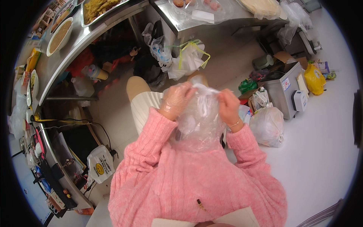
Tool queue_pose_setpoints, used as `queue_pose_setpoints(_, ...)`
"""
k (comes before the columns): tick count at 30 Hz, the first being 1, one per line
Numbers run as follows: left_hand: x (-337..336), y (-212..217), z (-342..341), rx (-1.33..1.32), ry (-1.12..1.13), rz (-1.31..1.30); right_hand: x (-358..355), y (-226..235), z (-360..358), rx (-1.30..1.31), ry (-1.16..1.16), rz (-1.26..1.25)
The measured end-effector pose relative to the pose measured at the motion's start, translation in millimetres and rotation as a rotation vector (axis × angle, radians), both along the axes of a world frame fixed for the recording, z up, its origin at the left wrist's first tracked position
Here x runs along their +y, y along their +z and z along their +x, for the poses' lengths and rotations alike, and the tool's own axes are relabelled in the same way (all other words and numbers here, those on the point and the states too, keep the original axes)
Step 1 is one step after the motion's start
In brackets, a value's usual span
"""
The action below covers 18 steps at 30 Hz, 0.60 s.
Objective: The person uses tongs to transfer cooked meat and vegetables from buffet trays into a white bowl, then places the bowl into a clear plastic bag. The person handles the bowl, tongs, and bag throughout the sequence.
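A clear plastic bag hangs in front of my pink sweater, stretched between my two hands at its top. My left hand grips the bag's upper left edge; a thin clear film, seemingly a disposable glove, covers it. At the upper right edge, my right hand pinches the bag with curled fingers, a thin bracelet at its wrist. Something pale shows through the film, too blurred to name. Below the bag are my lap and a cream ribbed skirt.
A steel counter on the left bears a soup bowl and a tray of fried food. Ahead stands a steel table with food under plastic. Tied white bags, a grey bin and a full trash bag crowd the floor.
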<state>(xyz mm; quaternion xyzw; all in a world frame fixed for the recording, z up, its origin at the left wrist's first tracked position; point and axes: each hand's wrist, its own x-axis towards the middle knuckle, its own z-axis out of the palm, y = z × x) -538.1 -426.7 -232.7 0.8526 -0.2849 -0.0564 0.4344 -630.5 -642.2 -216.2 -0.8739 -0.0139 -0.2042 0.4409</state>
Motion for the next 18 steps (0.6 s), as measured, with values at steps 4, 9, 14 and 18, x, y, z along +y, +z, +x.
queue_pose_setpoints(4, 36, -18, 7, 0.413, 0.229, -0.183, -23, -22, -24, -0.046, -0.339, 0.761)
queue_pose_setpoints(9, 63, -13, -6, 0.860, 0.142, -0.578, -37, 15, -20, 0.501, -0.267, 0.018)
queue_pose_setpoints(14, 57, 27, -25, 1.072, 0.145, -0.621, -4, 83, 0, -0.322, 0.134, -0.322)
queue_pose_setpoints(18, 51, 31, -45, 0.977, 0.147, -0.654, 13, 82, 25, -0.164, 0.442, -0.835)
